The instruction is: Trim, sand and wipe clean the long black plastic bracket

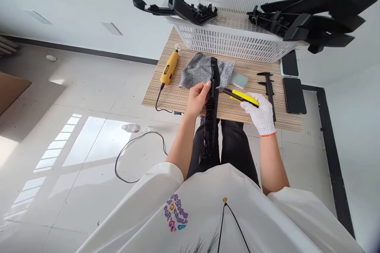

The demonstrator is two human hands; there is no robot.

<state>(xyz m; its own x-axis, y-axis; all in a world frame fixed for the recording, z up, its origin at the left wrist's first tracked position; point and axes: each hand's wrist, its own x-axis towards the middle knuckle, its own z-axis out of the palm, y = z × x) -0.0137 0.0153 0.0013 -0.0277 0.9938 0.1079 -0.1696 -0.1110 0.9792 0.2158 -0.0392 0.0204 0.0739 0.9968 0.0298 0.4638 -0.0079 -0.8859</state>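
My bare left hand (198, 99) is closed round a long black plastic part (211, 114), which reaches from over the table down toward my lap. In a white knit glove, my right hand (260, 112) grips a yellow and black utility knife (242, 97). The knife's blade points left and its tip is at the edge of the plastic part; whether it touches I cannot tell. Beneath the part's upper end lies a grey cloth (194, 72), with a pale green pad (239, 80) beside it.
A yellow corded rotary tool (170, 67) lies at the table's left. Black calipers (269, 87) and two phones, one face-up black (293, 95), are at the right. Behind stands a white plastic basket (225, 41) with more black parts (194, 10) sticking out. A cable (116, 162) loops on the floor.
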